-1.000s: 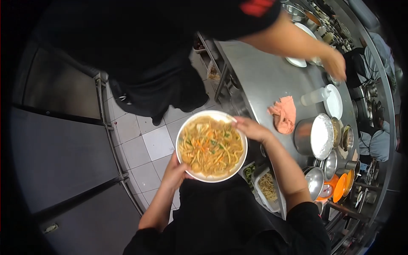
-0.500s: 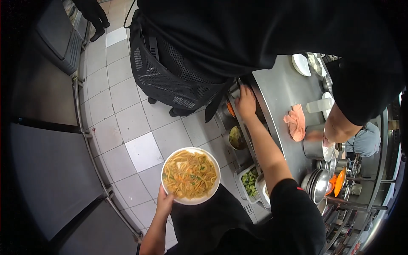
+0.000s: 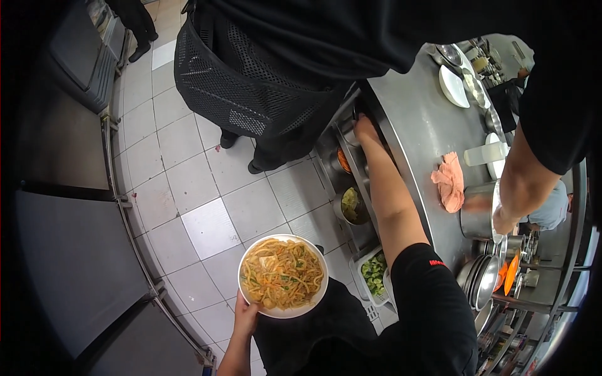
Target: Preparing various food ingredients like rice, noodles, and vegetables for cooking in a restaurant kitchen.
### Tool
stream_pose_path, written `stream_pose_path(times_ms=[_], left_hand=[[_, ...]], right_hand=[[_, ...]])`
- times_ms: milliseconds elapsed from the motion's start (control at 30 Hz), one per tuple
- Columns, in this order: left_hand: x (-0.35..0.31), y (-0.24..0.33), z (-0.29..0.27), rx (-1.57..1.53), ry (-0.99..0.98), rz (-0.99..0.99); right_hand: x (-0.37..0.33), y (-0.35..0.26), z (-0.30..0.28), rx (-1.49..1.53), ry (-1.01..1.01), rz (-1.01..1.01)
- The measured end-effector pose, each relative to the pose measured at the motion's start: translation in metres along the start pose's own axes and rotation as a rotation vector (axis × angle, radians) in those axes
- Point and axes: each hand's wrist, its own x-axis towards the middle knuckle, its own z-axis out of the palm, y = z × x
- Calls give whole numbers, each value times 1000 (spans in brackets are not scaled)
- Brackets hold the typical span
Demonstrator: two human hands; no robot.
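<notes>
Down at 6 o'clock in the head view, a white bowl (image 3: 295, 314) sits in front of the person, filled with noodles (image 3: 283, 276). The left hand (image 3: 244, 317) has it at the 7 to 8 o'clock side, thumb against the rim; the other fingers are hidden beneath, so their curl cannot be told.

Read from the bowl, the right hand (image 3: 366, 130) reaches to 1 o'clock, well apart from it, down beside the near edge of the bench (image 3: 414, 106). Its fingers are mostly hidden, so how far they are spread, and whether they grip anything, cannot be told. The forearm runs close along that edge.

At 1 to 2 o'clock, under the arm's near side, stands a round metal pot (image 3: 362, 212) with pale green leaves (image 3: 350, 202); at 3 o'clock, near the bowl, is a white tray (image 3: 358, 271) of green vegetable pieces (image 3: 374, 276).

Bare tiled floor (image 3: 210, 229) gives room from 10 to 12 o'clock, bounded by grey doors (image 3: 75, 250) at 9 and a co-worker (image 3: 301, 44) in black at 12. On the bench at 2 o'clock lies a pink cloth (image 3: 449, 182), set in from the edge.
</notes>
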Motion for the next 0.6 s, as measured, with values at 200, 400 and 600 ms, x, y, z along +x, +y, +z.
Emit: stream_pose_path(times_ms=[200,400,600], left_hand=[[-7,4,11,46,12,-31],[14,1,23,124,-6,20],[68,43,62,232,-187,21]], right_hand=[[-32,-23,-37,89,-15,30],[-65,-22,-73,255,688,-300],[-226,-47,-119,640,294,-83]])
